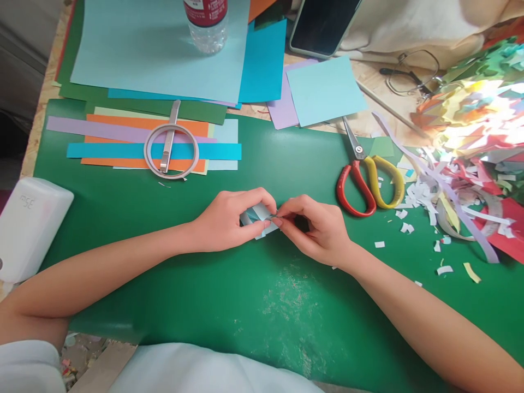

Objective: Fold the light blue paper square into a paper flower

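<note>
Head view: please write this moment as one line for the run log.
left hand: pinches pale blue paper piece | right hand: pinches same piece | surface: green mat | nearby: scissors right, untouched

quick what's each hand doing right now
left hand: closed on the folded paper piece
right hand: fingers pinching the same paper piece

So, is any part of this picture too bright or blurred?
Head view: strong glare washes out the paper pile at upper right; the hands, left hand and right hand, and the folded paper are evenly lit and sharp; the mat shows a soft sheen near the bottom.
</note>
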Demonstrator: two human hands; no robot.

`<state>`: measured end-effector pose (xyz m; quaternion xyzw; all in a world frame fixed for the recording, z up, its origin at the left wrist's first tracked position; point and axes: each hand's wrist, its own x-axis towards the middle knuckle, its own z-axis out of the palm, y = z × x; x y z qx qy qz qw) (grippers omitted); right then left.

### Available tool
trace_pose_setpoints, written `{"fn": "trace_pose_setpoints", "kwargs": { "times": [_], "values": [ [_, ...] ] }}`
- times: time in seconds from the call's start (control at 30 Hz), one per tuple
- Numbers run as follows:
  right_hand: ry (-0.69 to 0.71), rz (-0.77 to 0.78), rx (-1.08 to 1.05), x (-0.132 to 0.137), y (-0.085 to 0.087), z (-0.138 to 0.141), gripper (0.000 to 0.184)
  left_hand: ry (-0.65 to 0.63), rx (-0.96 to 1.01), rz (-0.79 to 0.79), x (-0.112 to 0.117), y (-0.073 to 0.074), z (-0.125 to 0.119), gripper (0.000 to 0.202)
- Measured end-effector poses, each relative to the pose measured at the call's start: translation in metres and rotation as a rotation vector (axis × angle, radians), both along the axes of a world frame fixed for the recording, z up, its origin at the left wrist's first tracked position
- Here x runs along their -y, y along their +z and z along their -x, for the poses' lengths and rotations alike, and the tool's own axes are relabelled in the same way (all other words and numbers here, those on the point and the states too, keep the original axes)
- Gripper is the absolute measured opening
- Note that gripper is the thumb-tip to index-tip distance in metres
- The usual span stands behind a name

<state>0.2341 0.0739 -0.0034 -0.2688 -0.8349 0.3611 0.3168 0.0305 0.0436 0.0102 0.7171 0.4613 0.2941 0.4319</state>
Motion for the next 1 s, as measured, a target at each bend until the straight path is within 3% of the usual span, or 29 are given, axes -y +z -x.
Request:
{"fn": "trace_pose_setpoints", "kwargs": {
  "times": [0.5,0.8,1.0],
  "values": [
    [0.104,0.033,-0.054,-0.0028,-0.0039,-0.0033,0.017,-0.009,0.091,0.235,-0.0011,0.0046,0.0032,0.013],
    [0.183,0.073,-0.092,-0.0031,-0.0028,-0.0048,0.02,-0.051,0.065,0.278,-0.0043,0.0075,0.0042,0.017],
    [0.204,0.09,-0.091,-0.0028,0.0001,-0.0035,0.023,-0.081,0.063,0.223,-0.0048,0.0064,0.0056,0.015]
  ]
}}
